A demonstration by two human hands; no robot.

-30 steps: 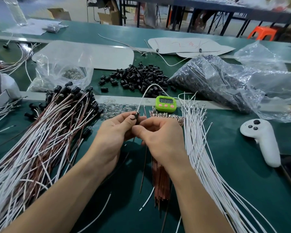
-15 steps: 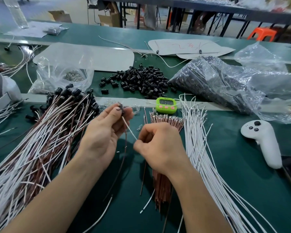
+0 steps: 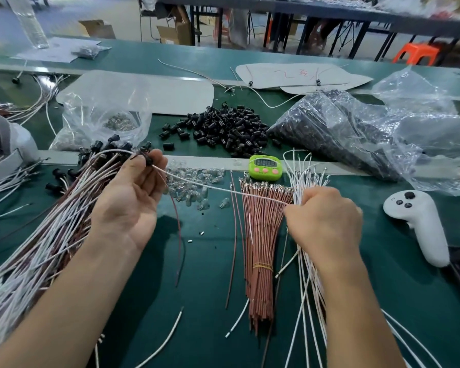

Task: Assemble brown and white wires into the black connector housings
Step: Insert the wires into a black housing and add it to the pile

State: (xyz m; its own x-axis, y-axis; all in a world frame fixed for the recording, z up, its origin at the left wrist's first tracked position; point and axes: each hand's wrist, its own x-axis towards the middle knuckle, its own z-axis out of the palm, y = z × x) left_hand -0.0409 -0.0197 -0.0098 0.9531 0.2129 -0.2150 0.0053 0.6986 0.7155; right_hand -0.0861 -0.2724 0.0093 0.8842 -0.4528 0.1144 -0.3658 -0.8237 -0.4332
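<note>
Drawing apart is what my two hands have done in the last second: they were pressed together in front of me, working a wire end into a housing, and now they are spread wide. My left hand (image 3: pixel 133 197) has swung outward, palm up, and pinches the black connector housing (image 3: pixel 148 161) between thumb and fingertips, just above the pile of finished assemblies (image 3: pixel 51 221) that lies on its outer side. From the housing the white wire (image 3: pixel 223 190) runs taut across to my right hand (image 3: pixel 324 221), which is clenched around its far end, while the brown wire (image 3: pixel 178 221) hangs loose below my left palm. I read that as both wires seated and this unit headed for the finished pile, with the next one due. My right fist sits over the tied brown wire bundle (image 3: pixel 260 248) and the loose white wires (image 3: pixel 307 176) just beyond my knuckles. The housing is mostly covered by my fingertips, so I cannot see whether the terminals are fully home. My right fingers are turned away from me, so I cannot tell whether they also hold a fresh wire.
</note>
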